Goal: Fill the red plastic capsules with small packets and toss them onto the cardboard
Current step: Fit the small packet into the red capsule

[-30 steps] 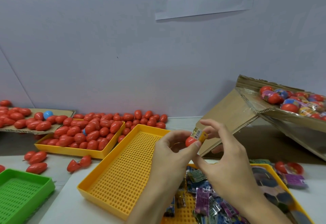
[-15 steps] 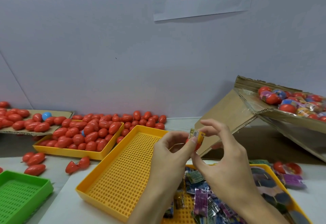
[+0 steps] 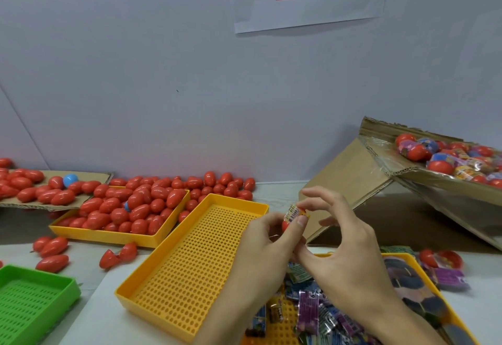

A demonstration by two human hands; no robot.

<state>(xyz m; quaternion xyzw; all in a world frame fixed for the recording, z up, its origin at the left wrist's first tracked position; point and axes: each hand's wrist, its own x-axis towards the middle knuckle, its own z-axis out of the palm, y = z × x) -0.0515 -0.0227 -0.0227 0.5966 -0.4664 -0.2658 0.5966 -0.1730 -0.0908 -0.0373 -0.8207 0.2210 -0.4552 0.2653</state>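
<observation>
- Red capsule half is pinched in the left hand, raised above the desk, between the two front trays.
- One small packet with a barcode is pinched by thumb and forefinger of the right hand and pressed against the capsule's mouth; other right fingers are spread.
- Four trays are counted: three yellow, one green.
- Empty yellow tray is seen at centre, left of the hands.
- Second yellow tray is piled with closed red capsules; count too many to tell; a blue one is partly buried.
- Third yellow tray, under the wrists, is filled with loose packets.
- Green tray is seen at lower left, empty.
- Flat cardboard at far left is covered with red capsules plus one blue ball.
- About six loose red capsules are scattered on the desk near the green tray, one lying open.
- One tilted cardboard box at right holds wrapped, filled capsules.
- One paper sheet is fixed on the wall.
</observation>
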